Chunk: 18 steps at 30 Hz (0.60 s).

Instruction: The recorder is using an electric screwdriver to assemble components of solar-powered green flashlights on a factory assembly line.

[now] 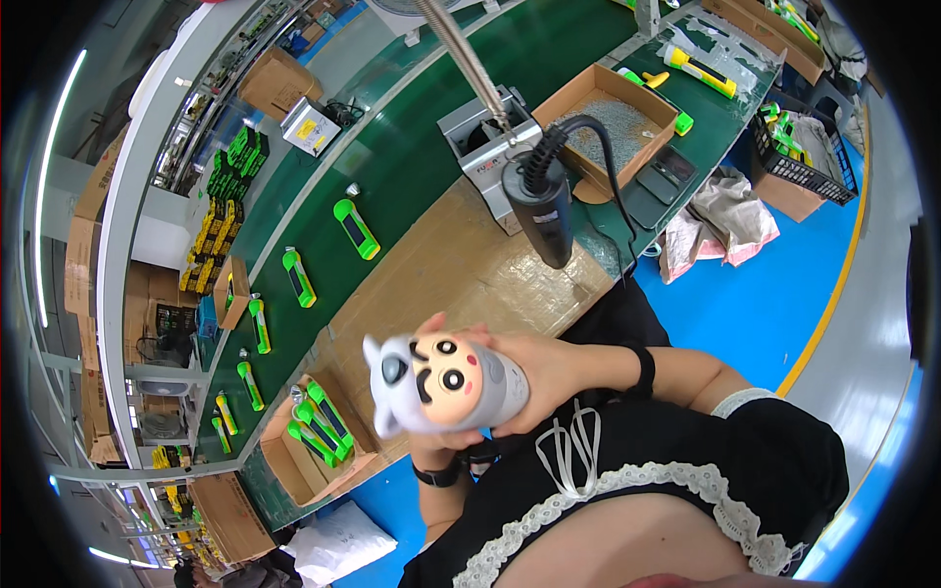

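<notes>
On bench | left carton: green flashlights | right carton: grey bits | left hand, right hand: clasping cartoon-faced object

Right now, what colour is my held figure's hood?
The hood is pale grey, clearest in the head view.

Right hand and left hand are both wrapped round a chunky grey cartoon-faced object with little ears. There's a flat brown cardboard sheet behind it, a black cylindrical tool hanging nearby, plus bright-green handheld gadgets dotted along a dark-green belt.
</notes>
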{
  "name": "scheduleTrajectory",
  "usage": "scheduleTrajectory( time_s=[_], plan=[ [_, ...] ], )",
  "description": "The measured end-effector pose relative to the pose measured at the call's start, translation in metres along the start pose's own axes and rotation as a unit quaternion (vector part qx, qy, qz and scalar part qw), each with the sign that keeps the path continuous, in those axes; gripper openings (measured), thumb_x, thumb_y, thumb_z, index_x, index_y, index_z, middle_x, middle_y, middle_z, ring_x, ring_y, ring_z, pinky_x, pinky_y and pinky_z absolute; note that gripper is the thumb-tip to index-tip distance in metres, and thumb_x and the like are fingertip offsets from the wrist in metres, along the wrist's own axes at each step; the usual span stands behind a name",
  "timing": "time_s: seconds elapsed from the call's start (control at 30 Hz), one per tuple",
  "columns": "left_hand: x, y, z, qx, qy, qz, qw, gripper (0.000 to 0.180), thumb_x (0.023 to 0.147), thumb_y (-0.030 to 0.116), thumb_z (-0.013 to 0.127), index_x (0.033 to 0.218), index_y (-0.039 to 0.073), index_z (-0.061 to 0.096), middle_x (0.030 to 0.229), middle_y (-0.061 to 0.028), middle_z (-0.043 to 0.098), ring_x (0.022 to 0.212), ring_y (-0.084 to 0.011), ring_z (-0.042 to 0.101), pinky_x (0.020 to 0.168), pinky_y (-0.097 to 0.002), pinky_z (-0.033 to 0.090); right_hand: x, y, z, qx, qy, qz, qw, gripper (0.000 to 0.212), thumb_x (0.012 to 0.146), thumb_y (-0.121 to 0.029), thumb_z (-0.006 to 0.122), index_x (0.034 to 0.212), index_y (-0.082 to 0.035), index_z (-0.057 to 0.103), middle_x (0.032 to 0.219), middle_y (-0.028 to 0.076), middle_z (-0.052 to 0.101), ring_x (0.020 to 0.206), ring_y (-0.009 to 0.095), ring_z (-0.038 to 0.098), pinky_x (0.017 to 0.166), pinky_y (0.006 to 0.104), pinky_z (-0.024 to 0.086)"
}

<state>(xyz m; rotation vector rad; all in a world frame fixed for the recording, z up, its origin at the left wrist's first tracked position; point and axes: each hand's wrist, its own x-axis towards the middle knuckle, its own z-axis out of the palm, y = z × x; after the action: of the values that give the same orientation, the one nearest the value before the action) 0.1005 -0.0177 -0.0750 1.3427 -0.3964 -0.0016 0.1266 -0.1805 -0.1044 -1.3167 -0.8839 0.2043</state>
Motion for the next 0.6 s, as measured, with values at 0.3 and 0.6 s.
scheduleTrajectory(
  time_s=[0.3, 0.6],
  plan=[
    [-0.002, -0.018, -0.003, 0.083, 0.065, 0.067, 0.992, 0.089, 0.050, 0.026, 0.085, 0.124, 0.002, 0.043, 0.120, -0.0145, 0.052, 0.112, -0.0278, 0.050, 0.102, -0.0430, 0.036, 0.008, 0.010, 0.007, -0.178, 0.117, -0.021, 0.977, 0.079, 0.054, -0.028, 0.080, 0.118, 0.001, 0.043, 0.097, 0.020, 0.060, 0.085, 0.037, 0.062, 0.073, 0.0403, 0.051],
    [0.017, 0.000, -0.004, 0.057, -0.082, 0.141, 0.985, 0.031, 0.083, 0.030, 0.055, 0.090, 0.000, 0.058, 0.081, -0.0183, 0.065, 0.084, -0.0299, 0.062, 0.080, -0.0383, 0.044, 0.017, 0.018, 0.007, -0.045, -0.082, -0.087, 0.992, 0.057, 0.054, -0.032, 0.082, 0.095, -0.001, 0.056, 0.087, 0.013, 0.063, 0.074, 0.027, 0.064, 0.067, 0.0314, 0.053]
  ],
)
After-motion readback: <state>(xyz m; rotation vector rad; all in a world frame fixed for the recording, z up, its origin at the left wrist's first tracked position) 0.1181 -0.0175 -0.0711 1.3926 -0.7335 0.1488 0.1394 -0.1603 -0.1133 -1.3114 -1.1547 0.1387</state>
